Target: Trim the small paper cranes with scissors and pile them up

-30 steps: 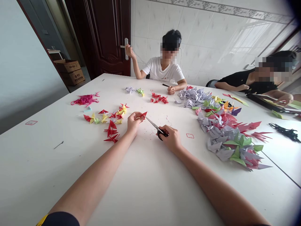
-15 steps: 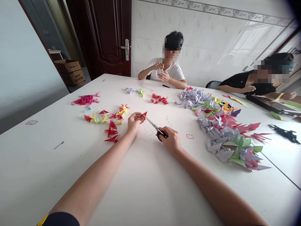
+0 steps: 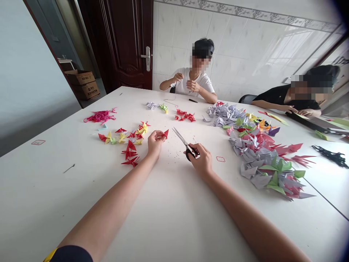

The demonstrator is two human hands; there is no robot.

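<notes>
Scissors [image 3: 185, 142] with slightly parted blades are gripped in the right hand [image 3: 202, 158], their tips just beside the red paper bird [image 3: 166, 134] pinched by the left hand [image 3: 155, 143] above the tabletop [image 3: 163, 207], well in from its far edge, with pink cords [image 3: 100, 116] near its left edge.

Gap between right hand [image 3: 202, 158] and pile [image 3: 259, 154]

Scissors [image 3: 186, 143] just beside a red folded paper [image 3: 165, 134]
Left hand [image 3: 154, 144] pinches it, right hand [image 3: 202, 158] holds them; paper heap [image 3: 252, 160] at right.
</notes>
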